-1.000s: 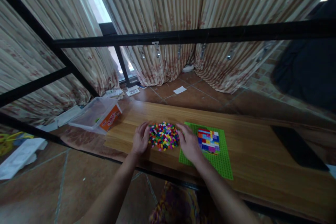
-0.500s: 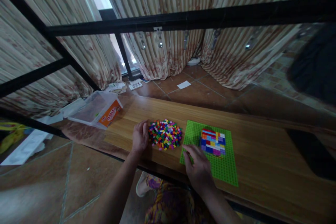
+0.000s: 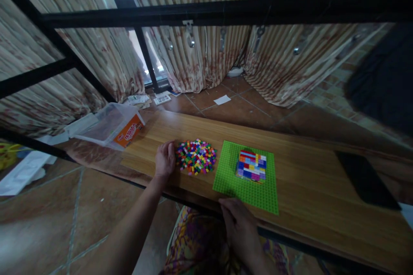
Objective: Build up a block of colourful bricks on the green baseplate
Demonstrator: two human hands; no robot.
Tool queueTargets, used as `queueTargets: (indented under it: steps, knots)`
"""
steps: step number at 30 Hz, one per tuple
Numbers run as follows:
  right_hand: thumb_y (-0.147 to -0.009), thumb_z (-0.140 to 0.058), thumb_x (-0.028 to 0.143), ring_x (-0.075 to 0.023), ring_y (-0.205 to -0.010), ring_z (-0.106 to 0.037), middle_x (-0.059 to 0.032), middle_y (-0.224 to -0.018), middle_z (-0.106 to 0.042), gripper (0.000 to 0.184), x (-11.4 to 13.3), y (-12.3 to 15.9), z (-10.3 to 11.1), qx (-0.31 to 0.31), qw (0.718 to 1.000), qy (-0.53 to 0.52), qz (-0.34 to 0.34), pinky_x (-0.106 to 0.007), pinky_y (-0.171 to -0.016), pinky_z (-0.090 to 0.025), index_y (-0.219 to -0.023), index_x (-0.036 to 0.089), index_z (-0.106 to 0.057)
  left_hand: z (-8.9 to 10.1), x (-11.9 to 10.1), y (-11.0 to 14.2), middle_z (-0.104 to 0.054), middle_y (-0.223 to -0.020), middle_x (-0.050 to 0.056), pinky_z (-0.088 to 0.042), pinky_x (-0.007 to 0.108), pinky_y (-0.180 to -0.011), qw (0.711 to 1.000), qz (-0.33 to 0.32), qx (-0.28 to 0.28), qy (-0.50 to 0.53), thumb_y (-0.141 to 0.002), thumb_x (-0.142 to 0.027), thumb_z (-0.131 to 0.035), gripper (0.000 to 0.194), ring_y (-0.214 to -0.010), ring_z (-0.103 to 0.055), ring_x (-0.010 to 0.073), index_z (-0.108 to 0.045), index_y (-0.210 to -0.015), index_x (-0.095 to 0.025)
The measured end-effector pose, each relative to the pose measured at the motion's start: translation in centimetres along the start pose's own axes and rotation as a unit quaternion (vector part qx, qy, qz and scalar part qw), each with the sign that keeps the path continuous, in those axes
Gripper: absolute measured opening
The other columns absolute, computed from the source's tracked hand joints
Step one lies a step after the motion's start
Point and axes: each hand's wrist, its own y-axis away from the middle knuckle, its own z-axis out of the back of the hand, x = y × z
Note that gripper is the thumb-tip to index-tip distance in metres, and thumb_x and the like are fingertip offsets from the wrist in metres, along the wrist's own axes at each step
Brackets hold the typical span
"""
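My left hand [image 3: 165,159] rests on the table with its fingers curled and pressed together. It is at the left side of a pile of small multicoloured building bricks [image 3: 196,157]. Anything inside its fingers is hidden. My right hand [image 3: 240,223] is over the table's front edge, just short of a green baseplate [image 3: 222,182] and apart from it. Its fingers are bent together in shadow, and what they hold, if anything, does not show. A square block of stacked coloured bricks [image 3: 252,166] sits on the baseplate.
A clear plastic box [image 3: 106,124] with an orange label stands at the table's left end. On the right part of the wooden table [image 3: 306,180] lies a flat black object [image 3: 368,179]. Behind the table is a black metal bar [image 3: 206,13] with hooks, before striped curtains.
My right hand has drawn back from the baseplate's left edge to the table's front edge. My left hand stays beside the brick pile. The whole view has shifted slightly.
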Motion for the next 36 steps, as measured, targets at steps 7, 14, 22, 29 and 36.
queueTargets:
  steps: [7,14,22,29,36]
  knots:
    - [-0.092,-0.046,0.023,-0.0191,-0.084,-0.065,-0.0043,-0.089,-0.068,0.021,-0.6,-0.8,1.1,0.035,0.999,0.001,-0.023,-0.031,-0.074,-0.052,-0.097,0.025,-0.067,-0.2,-0.4,0.3,-0.067,-0.101,0.012,-0.044,0.041,-0.097,0.999,-0.023,-0.011,-0.036,-0.095,-0.036,-0.029,0.04,-0.102,-0.059,0.0239,-0.063,-0.102,-0.017]
    - [-0.094,-0.044,0.025,-0.0179,-0.087,-0.064,-0.0047,-0.092,-0.067,0.022,-1.5,-0.9,1.1,0.055,0.998,-0.02,-0.024,-0.03,-0.08,-0.05,-0.098,0.023,-0.065,-0.5,-0.4,1.2,-0.066,-0.099,0.013,-0.045,0.041,-0.093,0.994,0.031,-0.051,-0.091,-0.092,-0.026,-0.033,0.032,-0.099,-0.06,0.0246,-0.063,-0.1,-0.016]
    - [-0.092,-0.044,0.026,-0.0183,-0.085,-0.063,-0.0039,-0.091,-0.066,0.021,-0.9,-1.2,0.7,0.049,0.997,0.015,-0.053,-0.029,-0.078,-0.047,-0.095,0.022,-0.065,-0.7,-0.4,1.7,-0.065,-0.102,0.013,-0.044,0.039,-0.093,0.991,0.023,-0.031,-0.131,-0.073,-0.003,-0.042,0.039,-0.102,-0.056,0.0266,-0.064,-0.102,-0.016]
    - [-0.089,-0.045,0.024,-0.0201,-0.083,-0.064,-0.004,-0.091,-0.069,0.022,1.2,-4.3,-0.2,0.035,0.992,0.092,-0.084,-0.031,-0.076,-0.045,-0.094,0.022,-0.066,-0.9,-0.5,1.7,-0.064,-0.108,0.014,-0.043,0.039,-0.094,0.988,0.009,0.007,-0.152,-0.071,-0.002,-0.044,0.04,-0.105,-0.053,0.0284,-0.065,-0.104,-0.013]
    - [-0.084,-0.058,0.024,-0.0219,-0.088,-0.061,-0.0083,-0.097,-0.066,0.02,2.1,-9.5,-2.8,0.02,0.971,0.217,-0.096,-0.031,-0.076,-0.044,-0.101,0.018,-0.065,-0.9,-0.3,1.6,-0.064,-0.106,0.014,-0.043,0.04,-0.093,0.989,0.002,0.005,-0.147,-0.071,-0.003,-0.044,0.038,-0.103,-0.053,0.0281,-0.066,-0.101,-0.013]
